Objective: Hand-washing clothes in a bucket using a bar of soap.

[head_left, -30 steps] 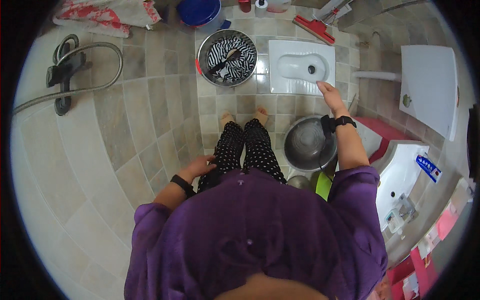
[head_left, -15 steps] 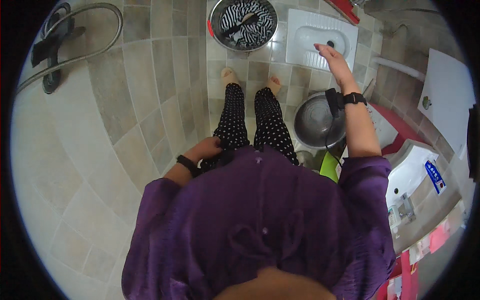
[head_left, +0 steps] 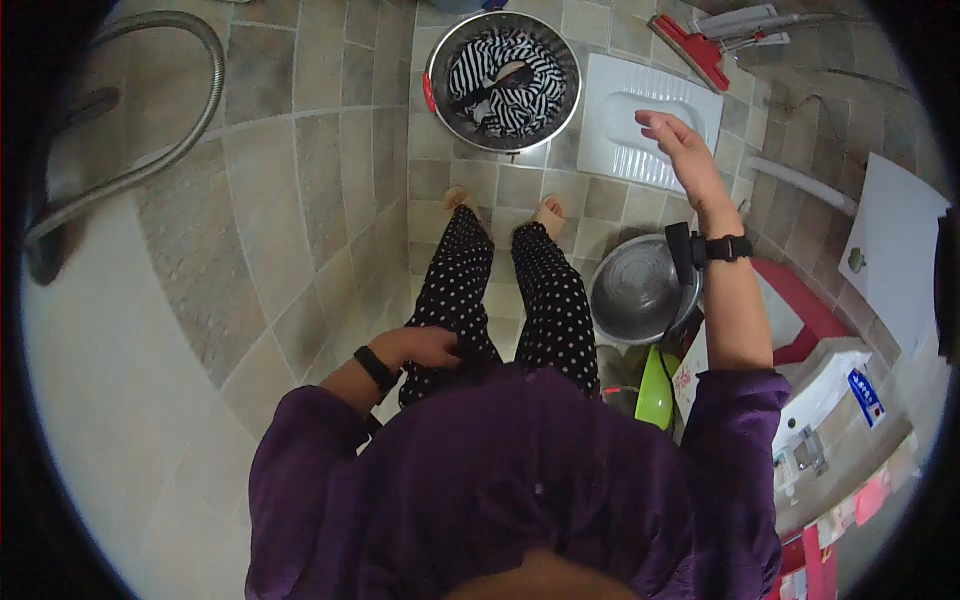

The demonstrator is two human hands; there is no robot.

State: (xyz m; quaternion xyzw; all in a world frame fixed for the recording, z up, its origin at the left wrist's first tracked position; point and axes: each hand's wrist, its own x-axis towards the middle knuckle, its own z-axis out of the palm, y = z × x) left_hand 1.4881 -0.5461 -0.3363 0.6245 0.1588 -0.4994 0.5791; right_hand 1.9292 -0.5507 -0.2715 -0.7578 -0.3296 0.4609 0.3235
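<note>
On bathroom tiles [head_left: 500, 182], legs [head_left: 548, 300] now parted wider, an unfurled, empty right hand [head_left: 686, 160] leaves striped cloth [head_left: 545, 88] untouched in its basin [head_left: 573, 85]; left hand [head_left: 428, 347] at dotted trousers [head_left: 457, 272], grip unclear.

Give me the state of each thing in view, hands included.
Left hand: against the dotted trousers, grip unclear.
Right hand: raised, open, nothing held.
Steel pot: upright, open, striped cloth inside.
Grey basin: open side up, contents unclear.
Green basin: tilted on edge, partly hidden.
Squat toilet: uncovered.
Shower hose: looped.
Sink tap: too small to tell whether on.
</note>
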